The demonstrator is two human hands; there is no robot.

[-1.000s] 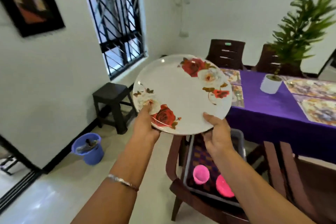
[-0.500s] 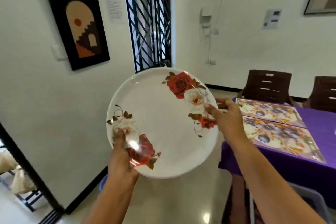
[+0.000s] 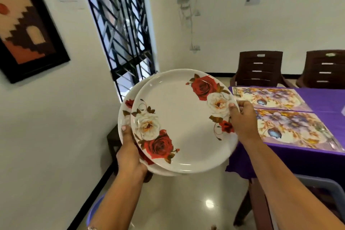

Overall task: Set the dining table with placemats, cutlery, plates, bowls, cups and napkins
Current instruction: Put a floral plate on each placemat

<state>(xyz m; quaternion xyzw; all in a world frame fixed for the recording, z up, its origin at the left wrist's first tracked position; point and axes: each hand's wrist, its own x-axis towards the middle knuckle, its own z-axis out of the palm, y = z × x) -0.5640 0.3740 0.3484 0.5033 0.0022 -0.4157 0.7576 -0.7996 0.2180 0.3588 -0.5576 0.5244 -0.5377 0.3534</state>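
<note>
Two stacked rose-print plates, held in the air at frame centre, left of the tabletop [image 3: 321, 99]. Top plate [image 3: 183, 121] slid off toward 3 o'clock over lower plate [image 3: 124, 115], whose rim shows only at 9 o'clock. Left hand [image 3: 128, 153] grips the stack at 8 o'clock, thumb on the lower plate's rim, fingers underneath, hidden. Right hand [image 3: 242, 119] pinches the top plate's edge at 3 o'clock, thumb on top.

Two floral placemats [image 3: 291, 127] lie side by side on the purple cloth at 3 o'clock, both without plates. Two brown chairs [image 3: 259, 69] stand at the far side.

Likely step: separating the top plate to set on the nearer placemat. To do it well: left hand keeps the lower plate level and firm, right hand draws the top one fully clear before lifting, so the glossy surfaces don't slip. Then carry it flat and lower it centred on the mat, not overhanging the table edge. The one-sided pinch is weak; fingers under the rim would help.
</note>
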